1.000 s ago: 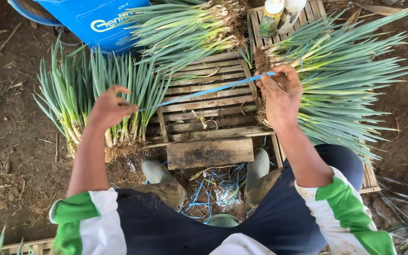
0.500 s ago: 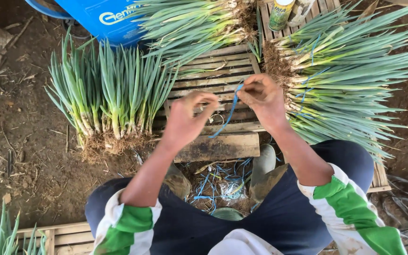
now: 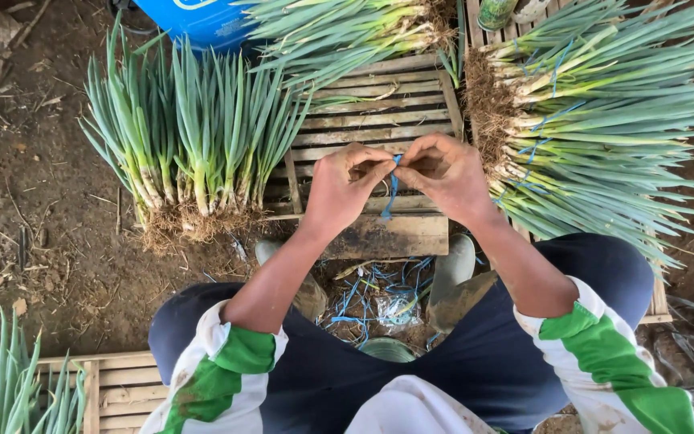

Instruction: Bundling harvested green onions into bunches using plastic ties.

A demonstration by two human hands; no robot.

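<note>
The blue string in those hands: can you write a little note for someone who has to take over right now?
Left hand: fingers pinched on the blue string, over the wooden crate.
Right hand: fingers pinched on the same string, close against the left hand.
Things: a loose row of green onions lies left of the crate, roots toward the person. A big pile of tied onion bundles lies right. More blue strings sit on the ground between the boots.
Done: the bundles on the right carry blue ties.
Left: the left row shows no tie; the string is not around any onions yet.
</note>
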